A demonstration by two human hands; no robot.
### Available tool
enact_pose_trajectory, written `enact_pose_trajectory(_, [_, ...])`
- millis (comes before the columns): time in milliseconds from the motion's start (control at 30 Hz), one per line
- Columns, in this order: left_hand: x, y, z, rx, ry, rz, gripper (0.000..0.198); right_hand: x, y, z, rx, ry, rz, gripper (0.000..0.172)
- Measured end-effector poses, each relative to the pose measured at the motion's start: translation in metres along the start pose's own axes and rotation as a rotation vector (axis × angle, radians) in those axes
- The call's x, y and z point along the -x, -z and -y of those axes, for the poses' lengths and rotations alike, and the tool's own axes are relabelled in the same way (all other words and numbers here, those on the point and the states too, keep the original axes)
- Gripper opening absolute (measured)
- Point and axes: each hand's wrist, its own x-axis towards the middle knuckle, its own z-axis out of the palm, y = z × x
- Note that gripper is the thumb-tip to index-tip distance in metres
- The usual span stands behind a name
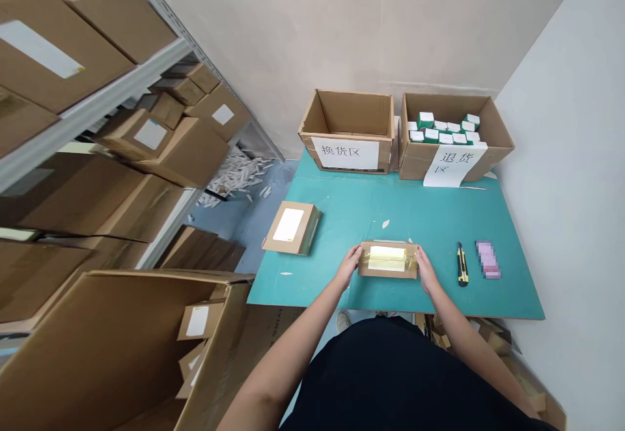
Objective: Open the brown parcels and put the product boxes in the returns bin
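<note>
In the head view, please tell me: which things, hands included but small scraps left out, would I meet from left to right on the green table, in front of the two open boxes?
White-labelled carton, left hand, taped box, right hand, black-and-yellow utility knife, pink blurred item.

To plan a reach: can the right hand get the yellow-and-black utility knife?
Probably yes: nothing stands between the right hand and that knife, though the hand holds the brown rectangular cardboard box.

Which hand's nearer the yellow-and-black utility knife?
Right: the right hand, holding the small brown cardboard box, is left of the knife; the left hand is farther left, at the box's opposite end.
</note>
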Motion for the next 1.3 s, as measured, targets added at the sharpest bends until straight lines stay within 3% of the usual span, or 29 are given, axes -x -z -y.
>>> enact_pose_trajectory(133, [0.009, 0.006, 0.012, 0.025, -0.048, 0.012, 0.056, 0.014, 0.007, 0.003, -0.087, -0.014, 0.035, 0.072])
enact_pose_trajectory(400, [0.015, 0.016, 0.042, 0.059, 0.106, 0.027, 0.067, 0.026, 0.018, -0.028, -0.080, -0.194, 0.012, 0.077])
enact_pose_trajectory(600, [-0.003, -0.001, 0.025, -0.002, 0.121, 0.046, 0.061, 0.003, 0.010, -0.011, -0.005, -0.176, 0.092, 0.081])
enact_pose_trajectory(833, [0.000, 0.000, 0.017, 0.048, -0.107, 0.009, 0.059, 0.018, 0.009, 0.000, -0.163, -0.027, 0.022, 0.063])
enact_pose_trajectory(1000, [0.014, 0.011, 0.027, 0.025, 0.026, -0.024, 0.062, 0.033, 0.014, -0.014, -0.161, -0.126, 0.031, 0.067])
enact_pose_trajectory(1133, [0.016, 0.009, 0.028, -0.031, 0.110, -0.015, 0.061, 0.033, 0.006, -0.021, -0.146, -0.226, 0.026, 0.068])
enact_pose_trajectory(1300, [0.009, -0.002, 0.017, -0.035, 0.037, -0.009, 0.067, 0.021, 0.000, -0.006, -0.108, -0.101, -0.006, 0.065])
